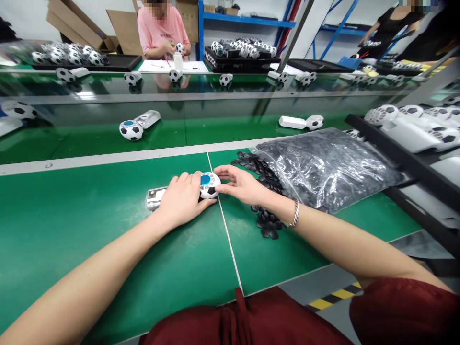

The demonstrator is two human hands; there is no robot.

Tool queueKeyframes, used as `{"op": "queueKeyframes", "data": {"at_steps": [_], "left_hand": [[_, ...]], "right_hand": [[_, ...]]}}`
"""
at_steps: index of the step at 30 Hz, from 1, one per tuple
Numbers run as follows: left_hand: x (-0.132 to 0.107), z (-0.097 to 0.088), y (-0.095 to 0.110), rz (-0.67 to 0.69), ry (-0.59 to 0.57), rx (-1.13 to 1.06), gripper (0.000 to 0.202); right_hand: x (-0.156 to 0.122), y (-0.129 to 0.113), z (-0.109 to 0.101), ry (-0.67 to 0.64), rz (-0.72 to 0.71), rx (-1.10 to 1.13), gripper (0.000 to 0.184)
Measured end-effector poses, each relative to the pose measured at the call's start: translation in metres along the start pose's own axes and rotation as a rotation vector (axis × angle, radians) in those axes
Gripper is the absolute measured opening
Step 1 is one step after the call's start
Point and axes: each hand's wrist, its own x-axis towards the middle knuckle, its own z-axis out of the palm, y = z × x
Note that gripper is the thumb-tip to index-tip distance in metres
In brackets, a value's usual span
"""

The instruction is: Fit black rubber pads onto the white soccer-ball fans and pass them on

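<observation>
The work in hand looks like fitting a piece onto the ball-shaped head of a small white toy [208,185] that lies on the green surface [89,230], directly under both hands. The left hand [181,199] lies over the toy's middle. Its grip is closed around the body, so only the grey end [155,198] shows on its outer side and the head with its blue disc [205,180] on its inner side. The right hand [240,184] meets the head from the other side in a narrow grip, with the fingers along the top edge and the thumb at the lower edge. Whether a black piece sits under those fingertips is too small to tell.

Just beyond the right wrist and its bracelet [295,214] lie loose black pieces [266,223], spilled from a plastic bag [323,167] further out on that side.

As I judge it, the next move calls for the left grip to hold the toy steady while the right fingertips work with fine, light pressure on the head.
</observation>
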Motion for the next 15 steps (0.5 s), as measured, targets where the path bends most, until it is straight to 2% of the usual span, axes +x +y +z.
{"op": "queueKeyframes", "data": {"at_steps": [3,8,11,13,15], "left_hand": [[-0.001,0.000,0.001,0.002,0.006,0.002,0.064],[0.000,-0.001,0.004,0.001,0.014,0.007,0.063],[0.001,0.000,0.003,0.001,-0.002,-0.005,0.062],[0.003,0.000,0.002,0.005,-0.012,-0.019,0.061],[0.004,0.000,0.001,0.008,-0.013,-0.027,0.061]], "right_hand": [[-0.001,0.001,0.004,-0.047,-0.018,0.007,0.043],[0.003,0.001,0.007,-0.026,-0.059,-0.051,0.042],[0.002,-0.002,0.002,-0.017,-0.214,-0.233,0.039],[0.000,-0.006,-0.001,0.024,-0.331,-0.372,0.030],[-0.002,-0.012,-0.002,0.059,-0.390,-0.468,0.018]]}}
